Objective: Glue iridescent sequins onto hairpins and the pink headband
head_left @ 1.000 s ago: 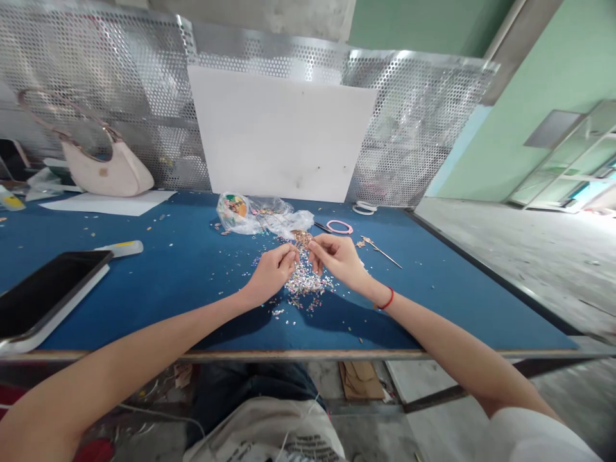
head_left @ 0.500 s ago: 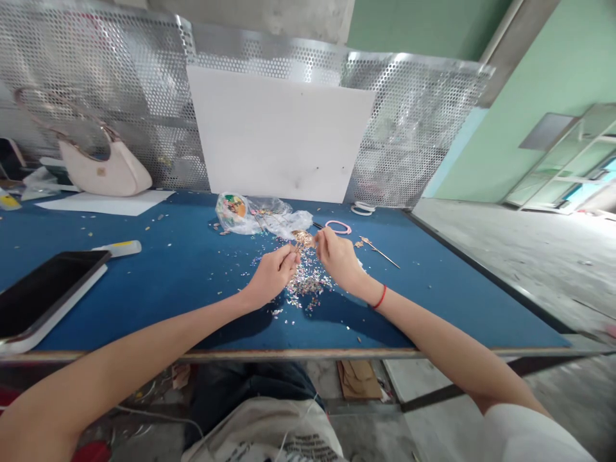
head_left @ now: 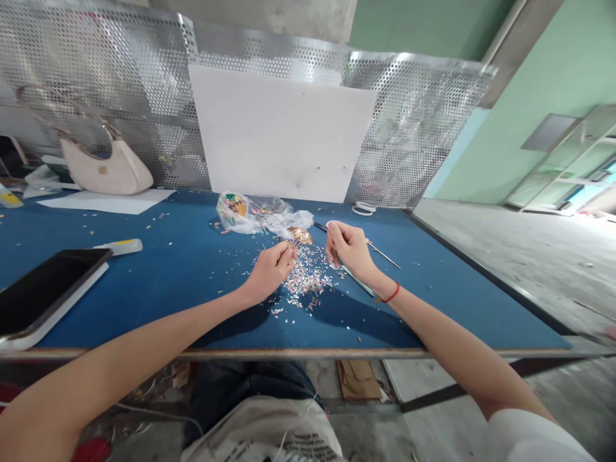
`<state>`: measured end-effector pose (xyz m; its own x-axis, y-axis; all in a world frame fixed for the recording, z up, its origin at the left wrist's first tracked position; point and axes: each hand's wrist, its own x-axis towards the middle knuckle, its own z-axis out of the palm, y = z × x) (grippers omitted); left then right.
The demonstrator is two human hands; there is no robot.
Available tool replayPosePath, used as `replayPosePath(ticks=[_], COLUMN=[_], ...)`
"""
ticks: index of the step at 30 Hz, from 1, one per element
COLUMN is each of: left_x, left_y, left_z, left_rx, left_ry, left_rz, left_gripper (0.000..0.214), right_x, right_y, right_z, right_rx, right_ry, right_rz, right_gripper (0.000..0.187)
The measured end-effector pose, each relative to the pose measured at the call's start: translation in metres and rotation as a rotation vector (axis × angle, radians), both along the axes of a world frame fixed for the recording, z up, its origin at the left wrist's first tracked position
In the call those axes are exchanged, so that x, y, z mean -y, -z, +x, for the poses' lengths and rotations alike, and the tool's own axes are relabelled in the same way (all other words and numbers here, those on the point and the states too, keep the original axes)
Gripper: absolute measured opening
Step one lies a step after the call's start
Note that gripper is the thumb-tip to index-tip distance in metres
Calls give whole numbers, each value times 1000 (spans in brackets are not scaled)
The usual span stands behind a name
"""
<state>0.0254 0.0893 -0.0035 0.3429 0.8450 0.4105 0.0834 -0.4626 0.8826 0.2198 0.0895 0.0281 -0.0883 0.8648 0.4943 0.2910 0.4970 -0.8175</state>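
Observation:
My left hand (head_left: 270,271) is closed around the thin prongs of a gold hairpin-like ornament (head_left: 301,236), whose rounded, patterned head points away from me. To its right, my right hand (head_left: 350,249) is apart from the ornament, its fingers curled; what they hold, if anything, is hidden. It covers most of a pink loop seen earlier, and a dark tip (head_left: 319,226) shows just beyond it. Below that hand lies a thin pale-green strip (head_left: 357,280). Shiny small flakes (head_left: 306,282) are scattered on the blue table between my hands.
A clear plastic bag (head_left: 250,218) with colourful contents lies behind the flakes. On the right are a thin gold stick (head_left: 386,255) and a white ring-shaped item (head_left: 364,208). A phone (head_left: 52,289), a glue-like tube (head_left: 120,247) and a pale handbag (head_left: 106,167) are at left. A white board (head_left: 289,135) stands behind.
My right hand has moved off the gold ornament, to the right and over the pink loop. The pale-green strip now shows under it. My left hand still holds the ornament.

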Motion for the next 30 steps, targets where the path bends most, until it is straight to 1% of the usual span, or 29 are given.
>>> replayPosePath(ticks=[2,3,5,8,12,14,16,18,20,22,24,28,30], left_x=[0,0,0,-1,-1,-2,-2,-3,-3,-4,-4,-4,-3], left_y=[0,0,0,-1,0,1,1,2,3,3,4,3,3], left_z=[-1,-1,-1,-2,-1,-1,-1,-1,-2,-2,-2,-2,-1], left_rx=[-4,-7,-10,-15,-33,-35,-31,-30,-33,-37,-38,-32,-27], left_ry=[1,3,7,8,-8,-13,-22,-34,-40,-40,-40,-42,-43], left_rz=[6,9,12,9,8,10,13,16,18,21,23,19,12], left_gripper=[23,24,24,24,25,25,26,26,27,27,26,26,27], right_x=[-1,-2,-6,-12,-13,-12,-13,-14,-17,-19,-21,-22,-21], right_y=[-1,-1,1,4,5,5,5,5,7,9,11,13,13], right_z=[0,0,0,2,4,4,4,4,5,5,5,6,7], right_rx=[0,-9,-51,-132,-164,-170,-179,-197,-218,-235,-233,-182,-168], right_ry=[1,-11,-66,-140,-175,-132,-84,-102,-170,-207,-202,-133,-123], right_rz=[-34,-53,-103,-193,-310,-311,-279,-269,-295,-300,-289,-296,-300], right_gripper=[53,54,48,33,28,28,34,36,33,30,27,23,28])
